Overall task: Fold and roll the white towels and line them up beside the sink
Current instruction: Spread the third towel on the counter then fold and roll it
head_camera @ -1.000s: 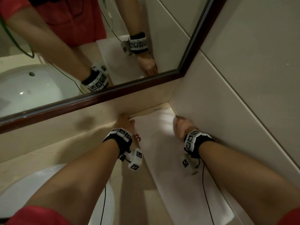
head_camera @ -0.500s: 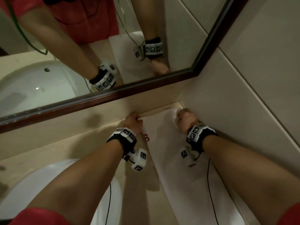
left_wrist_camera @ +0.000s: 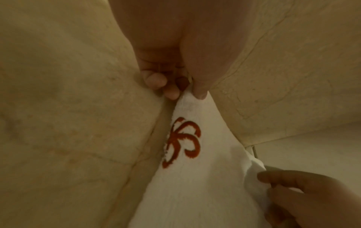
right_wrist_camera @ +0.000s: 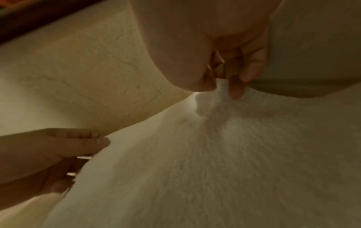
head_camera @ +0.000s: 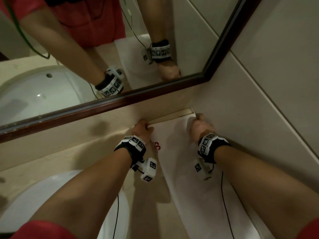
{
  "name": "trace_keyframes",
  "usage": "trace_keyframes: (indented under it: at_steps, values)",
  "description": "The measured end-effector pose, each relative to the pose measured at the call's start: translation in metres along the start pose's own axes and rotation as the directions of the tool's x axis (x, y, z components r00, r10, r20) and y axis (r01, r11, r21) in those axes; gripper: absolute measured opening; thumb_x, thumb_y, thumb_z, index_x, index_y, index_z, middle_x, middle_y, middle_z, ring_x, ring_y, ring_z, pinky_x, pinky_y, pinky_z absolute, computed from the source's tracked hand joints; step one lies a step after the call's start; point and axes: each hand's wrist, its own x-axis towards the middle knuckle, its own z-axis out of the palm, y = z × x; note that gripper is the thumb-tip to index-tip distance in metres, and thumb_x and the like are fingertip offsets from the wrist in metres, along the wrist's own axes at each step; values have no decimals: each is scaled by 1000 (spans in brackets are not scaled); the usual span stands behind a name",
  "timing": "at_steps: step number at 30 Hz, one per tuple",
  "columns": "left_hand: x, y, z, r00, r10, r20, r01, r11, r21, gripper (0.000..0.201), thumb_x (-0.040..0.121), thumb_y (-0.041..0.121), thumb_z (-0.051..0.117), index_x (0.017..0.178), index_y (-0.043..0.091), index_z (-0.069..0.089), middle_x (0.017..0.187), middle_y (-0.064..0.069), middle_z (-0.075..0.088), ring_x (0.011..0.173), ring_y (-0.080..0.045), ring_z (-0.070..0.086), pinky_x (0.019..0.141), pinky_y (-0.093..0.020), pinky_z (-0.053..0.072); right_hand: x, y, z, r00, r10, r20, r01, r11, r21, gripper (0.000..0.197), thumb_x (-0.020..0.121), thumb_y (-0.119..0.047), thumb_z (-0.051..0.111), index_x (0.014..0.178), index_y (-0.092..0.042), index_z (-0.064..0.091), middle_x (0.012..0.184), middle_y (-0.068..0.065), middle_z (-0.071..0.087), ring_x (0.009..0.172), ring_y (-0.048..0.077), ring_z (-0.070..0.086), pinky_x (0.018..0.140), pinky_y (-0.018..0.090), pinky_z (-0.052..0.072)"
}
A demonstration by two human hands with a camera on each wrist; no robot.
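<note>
A white towel (head_camera: 183, 163) with a red embroidered mark (head_camera: 157, 145) lies stretched out along the beige counter, reaching into the far corner under the mirror. My left hand (head_camera: 143, 128) pinches its far left corner; in the left wrist view the thumb and fingers (left_wrist_camera: 187, 91) close on the cloth just above the red mark (left_wrist_camera: 183, 138). My right hand (head_camera: 198, 126) pinches the far right corner beside the side wall, and the right wrist view shows the fabric (right_wrist_camera: 215, 154) bunched between its fingertips (right_wrist_camera: 220, 88). The towel's near end runs under my right forearm.
A white sink basin (head_camera: 43, 195) sits at the lower left of the counter (head_camera: 51, 157). A dark-framed mirror (head_camera: 120, 99) runs along the back wall. A tiled side wall (head_camera: 259, 118) bounds the towel on the right.
Both hands have carried the towel's far corners farther into the corner, toward the mirror and the side wall. The cloth lies more stretched out.
</note>
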Motion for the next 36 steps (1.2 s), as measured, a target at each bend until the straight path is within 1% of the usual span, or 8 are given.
trace_keyframes:
  at_steps: [3,9,13,16,21,27,32,36]
  values:
    - [2,0,2,1000,-27,4,27,1000,7,25,91,27,60,111,13,55,104,-12,65,95,-31,62,79,-33,50,-1,-4,-1,997,20,79,-16,998,-56,53,96,-16,46,146,-9,32,156,7,10,123,34,49,106,43,40]
    - [9,-1,0,992,-127,5,127,991,33,21,86,32,67,96,18,56,97,-7,65,87,-27,61,75,-29,48,1,-10,4,994,19,108,-7,993,-119,58,95,-16,45,148,-5,24,154,12,8,126,34,45,108,42,38]
    - [13,-4,-2,971,-224,-82,217,973,-82,13,82,29,70,86,21,61,101,-5,69,99,-27,63,82,-28,49,2,-6,10,997,-71,35,74,993,-92,46,93,-20,50,136,-8,44,149,17,26,127,37,43,105,46,41]
    - [12,-3,3,955,-273,-112,257,956,-141,10,86,25,66,92,19,63,109,-8,67,102,-29,61,87,-30,50,0,-3,14,993,-122,5,122,991,-61,39,93,-22,52,130,-10,50,145,18,31,127,39,41,102,47,41]
    - [6,3,-1,960,-274,-59,267,958,-104,37,90,43,57,113,16,65,113,-10,67,106,-33,61,88,-32,48,-5,0,9,995,-94,28,93,995,21,54,92,-16,43,144,-21,31,155,4,4,135,33,29,109,49,36]
    - [-3,-9,3,946,-316,72,311,948,72,63,57,74,56,96,25,66,78,-1,71,73,-24,68,75,-36,57,-16,2,27,966,-255,31,257,964,-65,55,92,-32,41,145,-24,29,154,7,19,140,32,21,114,46,25]
    - [-8,-5,-3,965,-249,84,242,966,87,39,79,51,61,105,21,62,96,-3,68,90,-27,64,81,-35,53,-17,3,39,959,-276,60,280,957,-71,64,92,-43,45,147,-24,19,158,5,7,144,29,13,110,44,29]
    - [-1,-6,-5,964,-264,-17,262,963,-68,34,83,40,66,106,16,69,95,-6,72,85,-27,66,81,-34,55,-8,-3,39,947,-301,111,310,948,-69,72,94,-43,45,153,-24,7,161,3,-8,148,26,-2,115,44,22]
